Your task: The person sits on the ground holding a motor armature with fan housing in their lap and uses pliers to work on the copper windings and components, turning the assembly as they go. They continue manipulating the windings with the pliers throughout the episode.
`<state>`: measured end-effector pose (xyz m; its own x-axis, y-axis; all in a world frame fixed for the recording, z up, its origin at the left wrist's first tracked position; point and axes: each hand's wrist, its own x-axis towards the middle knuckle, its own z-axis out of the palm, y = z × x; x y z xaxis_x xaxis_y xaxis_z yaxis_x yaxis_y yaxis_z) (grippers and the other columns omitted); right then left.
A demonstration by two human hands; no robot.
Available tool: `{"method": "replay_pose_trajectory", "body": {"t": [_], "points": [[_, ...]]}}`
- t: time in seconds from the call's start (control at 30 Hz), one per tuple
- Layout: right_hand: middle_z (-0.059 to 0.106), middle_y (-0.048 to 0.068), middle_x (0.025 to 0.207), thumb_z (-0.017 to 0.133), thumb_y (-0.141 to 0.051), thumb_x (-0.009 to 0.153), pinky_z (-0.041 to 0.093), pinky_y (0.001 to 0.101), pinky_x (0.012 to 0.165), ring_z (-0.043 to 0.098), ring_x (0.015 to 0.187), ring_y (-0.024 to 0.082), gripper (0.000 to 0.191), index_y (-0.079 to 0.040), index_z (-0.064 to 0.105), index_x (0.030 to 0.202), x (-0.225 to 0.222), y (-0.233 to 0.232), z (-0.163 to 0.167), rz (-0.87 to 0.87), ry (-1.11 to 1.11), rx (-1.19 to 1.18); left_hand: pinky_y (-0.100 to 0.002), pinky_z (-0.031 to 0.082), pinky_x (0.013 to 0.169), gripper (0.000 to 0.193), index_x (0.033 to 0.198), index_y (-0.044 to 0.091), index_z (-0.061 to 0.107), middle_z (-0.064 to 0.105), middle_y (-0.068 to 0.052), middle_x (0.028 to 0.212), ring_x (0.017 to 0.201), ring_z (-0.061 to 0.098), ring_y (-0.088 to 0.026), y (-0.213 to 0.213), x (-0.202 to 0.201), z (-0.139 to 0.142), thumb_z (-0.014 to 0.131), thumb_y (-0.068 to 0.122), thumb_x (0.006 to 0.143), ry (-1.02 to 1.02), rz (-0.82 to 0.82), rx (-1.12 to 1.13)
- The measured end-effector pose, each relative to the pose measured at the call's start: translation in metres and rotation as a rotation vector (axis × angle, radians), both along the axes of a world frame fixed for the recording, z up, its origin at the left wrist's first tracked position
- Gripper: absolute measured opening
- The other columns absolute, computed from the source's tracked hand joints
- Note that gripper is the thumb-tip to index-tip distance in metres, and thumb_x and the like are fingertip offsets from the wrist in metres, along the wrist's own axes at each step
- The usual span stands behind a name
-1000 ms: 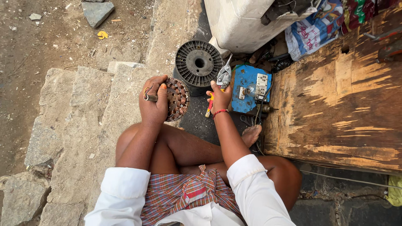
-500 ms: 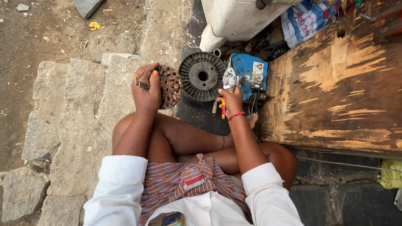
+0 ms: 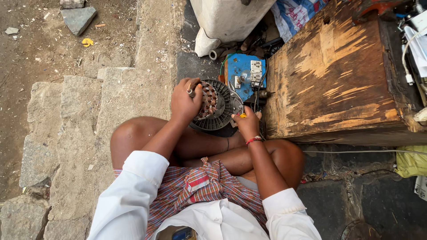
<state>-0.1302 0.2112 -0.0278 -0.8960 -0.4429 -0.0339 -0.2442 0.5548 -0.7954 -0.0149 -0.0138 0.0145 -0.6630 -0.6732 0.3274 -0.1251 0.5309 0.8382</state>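
Rough stone slabs [image 3: 84, 115] and bare dirt make up the ground on the left, with a dark paved strip running up the middle, where a person sits cross-legged with bare knees, a checked cloth in the lap and white sleeves. Just past the knees lies a round dark finned motor housing [image 3: 222, 111], flat on the dark ground. Over its left part the left hand [image 3: 186, 101] is closed around a copper-wound stator [image 3: 208, 100], tilted on edge, with a short metal shaft end showing at the top of the fist. At the housing's right rim the right hand [image 3: 247, 125], with a red band at the wrist, is closed on a tool with yellow handles [image 3: 243, 115]; the tool's working end is hidden, so what it touches cannot be told. Just beyond the housing, on the far side, lies a blue switch board [image 3: 244, 73] with white sockets and dark wires trailing off it. To the right stands a worn wooden box [image 3: 333, 75], close against the right hand. Farther off sit a white sack [image 3: 227, 18] and a printed bag [image 3: 293, 13], and at the far left a grey stone [image 3: 78, 18] and a yellow scrap [image 3: 87, 42] lie on the dirt
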Motion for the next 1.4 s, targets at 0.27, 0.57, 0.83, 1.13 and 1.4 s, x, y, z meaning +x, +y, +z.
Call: {"method": "replay_pose_trajectory", "body": {"t": [0.27,0.57,0.83,1.13,1.4], "points": [[0.071,0.002,0.085,0.072,-0.01,0.088,0.046,0.0262,0.049,0.066,0.064,0.011,0.023,-0.008,0.061,0.108,0.01,0.055,0.025,-0.179,-0.421,-0.118,-0.049,0.051,0.088,0.038,0.122,0.01,0.071,0.066,-0.013,0.123,0.109,0.061,-0.037,0.017,-0.031,-0.021,0.065,0.034,0.093,-0.204,-0.108,-0.241],[0.071,0.01,0.102,0.065,-0.001,0.088,0.057,0.0252,0.062,0.072,0.08,0.014,0.046,-0.003,0.053,0.132,0.026,0.081,0.052,0.05,-0.755,-0.341,-0.063,0.035,0.104,0.075,0.135,0.01,0.061,0.052,-0.023,0.143,0.136,0.045,-0.044,0.017,-0.024,-0.023,0.078,0.054,0.077,-0.382,-0.203,-0.297],[0.072,0.006,0.101,0.067,-0.009,0.088,0.049,0.0235,0.047,0.069,0.069,0.013,0.057,-0.012,0.051,0.143,0.035,0.106,0.059,0.133,-0.73,-0.083,-0.059,0.029,0.114,0.062,0.143,0.019,0.061,0.047,-0.02,0.152,0.14,0.044,-0.04,0.005,-0.006,-0.039,0.069,0.044,0.087,-0.368,-0.357,-0.224],[0.075,0.01,0.097,0.075,-0.013,0.085,0.056,0.0345,0.072,0.074,0.084,0.024,0.034,-0.004,0.065,0.116,0.018,0.115,0.048,0.354,0.016,0.242,-0.062,0.026,0.118,0.043,0.127,0.01,0.071,0.052,-0.024,0.145,0.135,0.047,-0.043,0.018,-0.018,-0.053,0.063,0.036,0.094,-0.218,-0.229,-0.306],[0.067,0.01,0.101,0.076,-0.012,0.083,0.054,0.0339,0.08,0.07,0.092,0.025,0.03,-0.005,0.07,0.111,0.021,0.097,0.072,0.328,0.112,0.183,-0.063,0.027,0.116,0.042,0.127,0.012,0.071,0.054,-0.023,0.142,0.135,0.047,-0.042,0.013,-0.02,-0.052,0.062,0.033,0.092,-0.195,-0.254,-0.293]]}}
